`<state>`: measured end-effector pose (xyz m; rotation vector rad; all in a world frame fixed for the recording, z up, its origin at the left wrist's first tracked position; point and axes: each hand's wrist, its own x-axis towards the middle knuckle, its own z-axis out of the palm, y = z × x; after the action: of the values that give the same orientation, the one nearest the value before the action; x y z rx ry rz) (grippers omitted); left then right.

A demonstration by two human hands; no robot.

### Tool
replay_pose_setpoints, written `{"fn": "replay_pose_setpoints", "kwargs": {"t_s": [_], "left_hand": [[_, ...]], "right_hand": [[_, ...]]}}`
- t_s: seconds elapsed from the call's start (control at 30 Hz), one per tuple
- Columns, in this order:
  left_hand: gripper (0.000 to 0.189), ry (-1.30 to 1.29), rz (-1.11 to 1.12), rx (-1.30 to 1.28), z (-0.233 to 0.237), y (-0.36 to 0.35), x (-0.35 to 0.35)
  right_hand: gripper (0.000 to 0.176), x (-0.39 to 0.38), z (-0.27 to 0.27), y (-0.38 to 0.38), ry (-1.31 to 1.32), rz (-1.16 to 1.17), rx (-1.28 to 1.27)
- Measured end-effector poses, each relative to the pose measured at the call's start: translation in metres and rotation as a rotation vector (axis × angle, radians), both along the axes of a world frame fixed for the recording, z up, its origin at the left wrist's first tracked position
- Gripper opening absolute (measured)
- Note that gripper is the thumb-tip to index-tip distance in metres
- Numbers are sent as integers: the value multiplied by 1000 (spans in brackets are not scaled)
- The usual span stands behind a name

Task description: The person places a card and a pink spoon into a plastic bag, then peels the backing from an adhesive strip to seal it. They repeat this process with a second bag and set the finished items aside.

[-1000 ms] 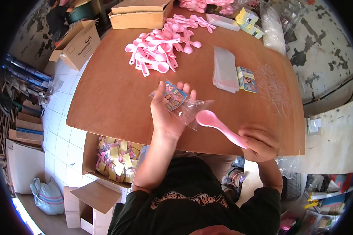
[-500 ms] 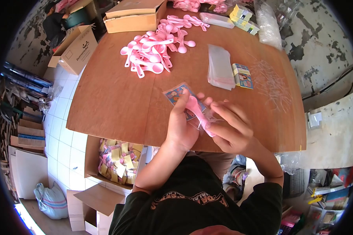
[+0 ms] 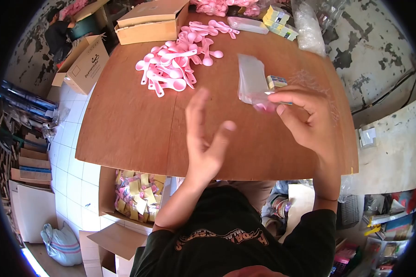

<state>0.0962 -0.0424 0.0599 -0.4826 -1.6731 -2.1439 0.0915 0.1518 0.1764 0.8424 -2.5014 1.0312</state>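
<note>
My left hand [image 3: 204, 138] hovers over the brown table [image 3: 134, 120] near its front edge, fingers spread and nothing in it. My right hand [image 3: 307, 120] reaches to the right side of the table. Its thumb and forefinger pinch a clear packet with a pink spoon [image 3: 265, 107] inside, of which only a small pink part shows. The packet is at the near end of a stack of clear plastic bags [image 3: 251, 77]. A small printed card box [image 3: 276, 81] lies just beyond my right fingers.
A pile of loose pink spoons [image 3: 171, 69] covers the far middle of the table, with a flat cardboard box [image 3: 148, 23] behind it. Yellow boxes [image 3: 278, 18] stand at the back. A carton of finished packets [image 3: 136, 194] sits under the table. Another person [image 3: 58, 32] works far left.
The hands were together sliding the spoon into the bag with the card. Now my left hand has let go and opened, and my right hand has carried the packet away to the right.
</note>
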Motion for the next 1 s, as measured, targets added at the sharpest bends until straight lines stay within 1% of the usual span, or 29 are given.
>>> {"fn": "replay_pose_setpoints", "kwargs": {"t_s": [0.03,0.07,0.13,0.17,0.2,0.27,0.3,0.37,0.4,0.47,0.53,0.6,0.63,0.67,0.7,0.73,0.8,0.83,0.87,0.9,0.93,0.97,1.0], "left_hand": [[62,10,-4,-111,4,1,-1],[62,10,-3,-112,7,2,-3],[64,112,-52,-301,14,8,-6],[51,103,-98,-227,21,10,-4],[51,109,-103,-226,21,10,-1],[29,-291,-354,34,21,9,6],[18,-224,-322,40,21,11,6],[18,-195,-318,5,26,10,12],[17,-171,-308,-27,28,10,15],[17,-125,-274,-74,30,9,20],[18,-135,-238,-297,35,5,24],[20,-95,-213,-307,34,6,27],[22,-50,-176,-420,35,4,28],[24,-4,-138,-532,37,3,29],[24,-3,-141,-534,39,3,31],[26,6,-170,-563,43,3,33],[28,18,-205,-592,44,4,33],[29,75,-196,-592,43,4,33],[30,131,-186,-590,40,4,32],[30,132,-192,-588,37,4,31],[30,93,-247,-487,34,4,30],[30,54,-300,-385,30,5,28],[30,56,-303,-382,27,7,27]], "right_hand": [[19,2,1,-2,0,1,1],[18,4,1,-5,0,-4,18],[17,11,0,-9,6,-13,32],[16,16,-1,-11,-69,-25,-6],[16,21,-1,-12,-143,-39,-45],[16,25,-6,-10,-171,-36,-82],[16,26,-7,-12,-81,-45,-68],[16,30,-9,-21,67,-90,-25],[16,31,-10,-21,66,-94,-27],[18,30,-12,-20,322,-58,159],[17,32,-17,-22,328,-108,129],[14,33,-14,-20,418,-85,292],[14,34,-13,-20,419,-89,291],[14,36,-14,-21,476,-108,358],[15,37,-14,-22,531,-127,426],[15,38,-17,-23,530,-130,425],[15,40,-24,-21,576,-169,533],[14,38,-24,-19,514,-158,452],[14,35,-24,-16,513,-165,455],[12,30,-25,-10,362,-102,225],[12,25,-27,-3,211,-40,-5],[13,20,-31,9,30,-6,-155],[12,19,-39,14,-255,-46,-570]]}}
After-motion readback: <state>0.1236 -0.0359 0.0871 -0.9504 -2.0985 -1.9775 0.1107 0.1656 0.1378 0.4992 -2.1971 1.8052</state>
